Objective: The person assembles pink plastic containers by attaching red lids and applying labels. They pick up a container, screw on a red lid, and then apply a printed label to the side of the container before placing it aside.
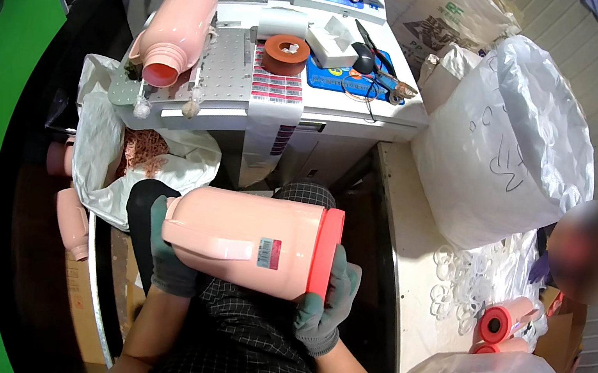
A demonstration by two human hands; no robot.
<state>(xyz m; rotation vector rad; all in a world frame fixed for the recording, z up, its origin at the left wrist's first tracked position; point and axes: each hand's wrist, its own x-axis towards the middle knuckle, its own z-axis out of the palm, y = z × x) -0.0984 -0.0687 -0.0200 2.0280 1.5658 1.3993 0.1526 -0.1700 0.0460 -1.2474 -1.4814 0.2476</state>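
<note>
The left hand (173, 264) clamps its gloved fingers on the pink jug (289, 224) at nine o'clock; the right hand (326, 307) clamps its red end (324, 258) at three. The jug lies sideways above the lap (249, 316). At eleven, another jug (185, 13) rests on a perforated plate (230, 56).

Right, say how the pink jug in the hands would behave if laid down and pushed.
The pink jug is rounded, so it would probably roll, though its protruding handle would likely stop it. Glossy and undented, it looks stiff, perhaps slippery.
</note>
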